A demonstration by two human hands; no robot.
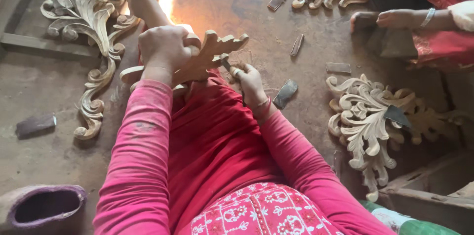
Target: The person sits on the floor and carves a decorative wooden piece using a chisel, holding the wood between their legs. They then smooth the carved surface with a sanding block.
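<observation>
Pink sleeves nearest. Left hand [163,50] clamped on carved wooden piece [210,57]; right hand [249,82] closed around small tool [226,63] at its edge. Shaping seemingly midway; finished scrolls [363,121] on floor [49,92].

The left hand [164,50] is gripping a carved wooden leaf ornament [210,57] above the red lap. The right hand [248,83] is touching its lower edge, pressing a small piece of sandpaper [226,64] there. A dark sanding block [285,94] is lying just right of the ornament.

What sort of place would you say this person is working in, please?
Probably a small woodcarving workshop with work done seated on the floor. The left hand grips a carved wooden piece, the right hand works against it, and finished scrollwork carvings and abrasive blocks lie on the dusty floor.
</observation>
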